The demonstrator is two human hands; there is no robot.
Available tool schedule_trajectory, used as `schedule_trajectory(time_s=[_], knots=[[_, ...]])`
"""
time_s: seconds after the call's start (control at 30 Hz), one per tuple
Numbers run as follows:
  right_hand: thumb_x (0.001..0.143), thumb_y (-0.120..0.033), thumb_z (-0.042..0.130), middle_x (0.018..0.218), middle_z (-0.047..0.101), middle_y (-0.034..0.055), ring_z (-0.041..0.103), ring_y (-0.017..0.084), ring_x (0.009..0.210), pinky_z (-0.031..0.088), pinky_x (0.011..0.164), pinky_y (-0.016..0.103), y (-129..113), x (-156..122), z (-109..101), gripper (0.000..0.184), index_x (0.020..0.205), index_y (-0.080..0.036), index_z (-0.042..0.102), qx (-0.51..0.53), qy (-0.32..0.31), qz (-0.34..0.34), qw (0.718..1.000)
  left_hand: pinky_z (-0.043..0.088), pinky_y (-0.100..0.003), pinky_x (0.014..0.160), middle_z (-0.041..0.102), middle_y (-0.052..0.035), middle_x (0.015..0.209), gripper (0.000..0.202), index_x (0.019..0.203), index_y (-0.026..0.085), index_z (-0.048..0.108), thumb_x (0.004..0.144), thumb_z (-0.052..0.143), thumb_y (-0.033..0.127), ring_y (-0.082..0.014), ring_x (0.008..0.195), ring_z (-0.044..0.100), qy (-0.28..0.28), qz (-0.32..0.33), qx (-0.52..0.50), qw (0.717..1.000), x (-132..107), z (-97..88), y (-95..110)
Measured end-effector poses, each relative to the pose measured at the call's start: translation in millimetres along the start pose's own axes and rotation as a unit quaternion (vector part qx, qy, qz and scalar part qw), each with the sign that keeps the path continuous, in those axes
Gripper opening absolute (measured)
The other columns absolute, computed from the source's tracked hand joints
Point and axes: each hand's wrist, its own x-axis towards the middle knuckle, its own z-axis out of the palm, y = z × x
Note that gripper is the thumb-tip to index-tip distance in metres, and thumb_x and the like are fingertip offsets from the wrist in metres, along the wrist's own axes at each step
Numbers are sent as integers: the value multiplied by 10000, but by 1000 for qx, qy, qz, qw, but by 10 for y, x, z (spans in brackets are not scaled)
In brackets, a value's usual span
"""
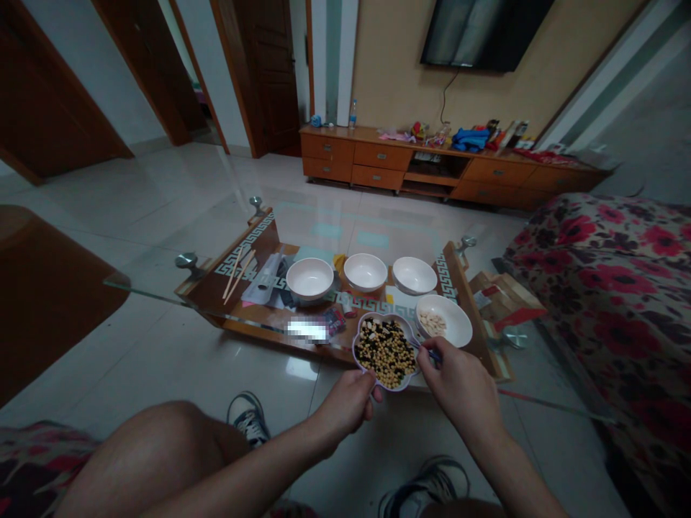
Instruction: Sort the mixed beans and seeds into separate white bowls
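Note:
My left hand (350,399) grips the near rim of a flower-shaped dish (398,389) with a pale purple edge, thumb on top. Yellow and black beans (384,354) fill it, with a few white pieces at the far side. In my right hand (461,381), thumb and fingers pinch a thin spoon (414,343) at the dish's right edge; its bowl end is hard to make out. Just beyond that hand stands a white bowl (460,321) with pale flat pieces (432,324) inside. Three more white bowls, the left (310,279), middle (366,273) and right (414,276), form a row behind.
Chopsticks (238,279) lie at the left of the glass-topped table (302,223). Papers (264,283) and small packets (335,321) show near the bowls. A cardboard box (499,302) is at the right, beside a flowered sofa (604,288). A low cabinet (378,155) stands along the far wall.

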Motion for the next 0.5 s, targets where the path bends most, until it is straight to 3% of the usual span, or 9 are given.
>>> schedule_trajectory(time_s=[0.5], knots=[[905,-410,474,801,731,51,677,215,713,313,552,274,12,8,-4,265,940,-256,688,-18,-25,-1,1000,165,-211,395,389,62,435,425,744,198,523,916,326,533,-79,343,249,-3,3,7,1000,5,0,-14]])
